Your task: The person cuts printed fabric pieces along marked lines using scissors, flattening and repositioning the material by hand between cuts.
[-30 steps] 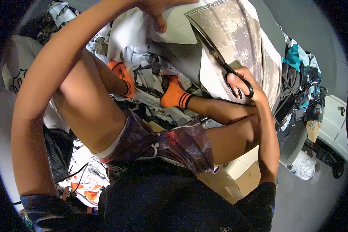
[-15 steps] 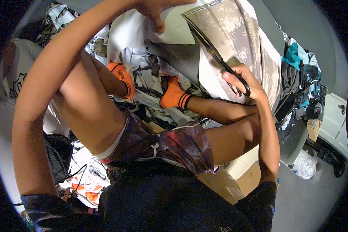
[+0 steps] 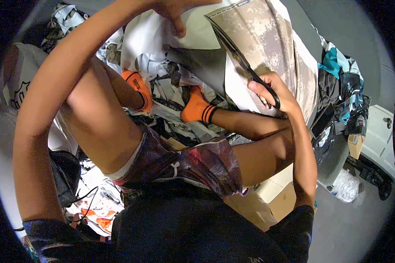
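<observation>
Right hand (image 3: 277, 90) wrapped round black scissors (image 3: 245, 63), blades along camouflage-printed sheet (image 3: 263, 39); left hand (image 3: 173, 9) spread, apparently steadying white margin (image 3: 202, 35).

Camouflage sheet (image 3: 270, 48) partly past picture's top edge

The place looks like a small garment or textile workshop, perhaps set up in a room of a house. Loose offcuts of white, grey and black patterned fabric (image 3: 164, 85) lie strewn across the middle, and a rumpled pile of teal, black and white cloth (image 3: 349, 85) rises at the far right. Long black scissors (image 3: 246, 66) cross a broad beige-and-grey camouflage sheet with white edges (image 3: 272, 39). Bunched orange-and-white printed cloth (image 3: 100, 217) lies near left, a brown cardboard box (image 3: 281, 206) near right. The white panelled door (image 3: 377, 133) at right looks domestic.
</observation>
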The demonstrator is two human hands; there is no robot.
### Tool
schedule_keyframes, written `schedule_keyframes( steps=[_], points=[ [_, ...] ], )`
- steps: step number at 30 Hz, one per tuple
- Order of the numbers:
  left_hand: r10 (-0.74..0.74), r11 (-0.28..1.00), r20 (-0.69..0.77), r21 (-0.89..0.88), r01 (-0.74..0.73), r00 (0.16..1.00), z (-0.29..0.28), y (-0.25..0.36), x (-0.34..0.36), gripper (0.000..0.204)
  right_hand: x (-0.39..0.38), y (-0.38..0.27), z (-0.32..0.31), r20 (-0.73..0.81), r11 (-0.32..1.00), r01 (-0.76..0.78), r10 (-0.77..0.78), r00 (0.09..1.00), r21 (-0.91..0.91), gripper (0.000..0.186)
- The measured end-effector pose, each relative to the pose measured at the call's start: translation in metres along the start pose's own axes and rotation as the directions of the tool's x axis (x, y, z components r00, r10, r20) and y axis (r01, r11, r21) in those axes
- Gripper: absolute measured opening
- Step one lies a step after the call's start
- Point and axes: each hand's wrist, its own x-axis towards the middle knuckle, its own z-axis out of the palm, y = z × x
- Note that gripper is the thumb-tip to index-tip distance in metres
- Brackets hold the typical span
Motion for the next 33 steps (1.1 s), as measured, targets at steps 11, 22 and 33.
schedule_keyframes(
  steps=[11,22,33],
  points=[
    [-0.041,0.995,0.018,0.089,0.039,0.999,-0.005,0.003,-0.003,0.13,0.003,0.006,0.004,0.001,0.999,0.004,-0.004,1.0,0.036,0.048],
    [0.009,0.972,-0.042,0.236,0.001,0.999,-0.001,-0.002,-0.002,0.125,0.004,0.005,0.004,0.005,1.0,0.011,-0.01,1.0,-0.013,0.047],
    [0.173,0.914,-0.24,0.401,-0.065,0.955,0.01,-0.029,-0.01,0.121,-0.091,0.002,0.012,-0.264,0.973,-0.128,0.177,0.948,0.193,0.037]
  ],
)
